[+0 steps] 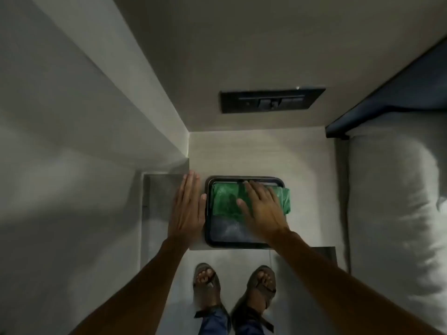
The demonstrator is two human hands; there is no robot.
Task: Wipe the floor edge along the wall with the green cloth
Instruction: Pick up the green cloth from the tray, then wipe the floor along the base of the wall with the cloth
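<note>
A folded green cloth (pixel 223 200) lies in the far half of a dark tray (pixel 232 234) on a small pale bedside table (pixel 254 153). My right hand (pixel 262 209) rests flat on the cloth's right part with its fingers spread, not closed around it. My left hand (pixel 187 209) lies flat and open on the table's left edge, just left of the tray. The floor (pixel 179 281) shows below the table, around my two sandalled feet (pixel 232 288). The floor edge along the wall is mostly hidden by the table.
A grey wall (pixel 60 165) runs down the left. A black switch panel (pixel 271 100) sits on the wall behind the table. A bed with a white pillow (pixel 396 201) and dark headboard (pixel 399 97) fills the right side.
</note>
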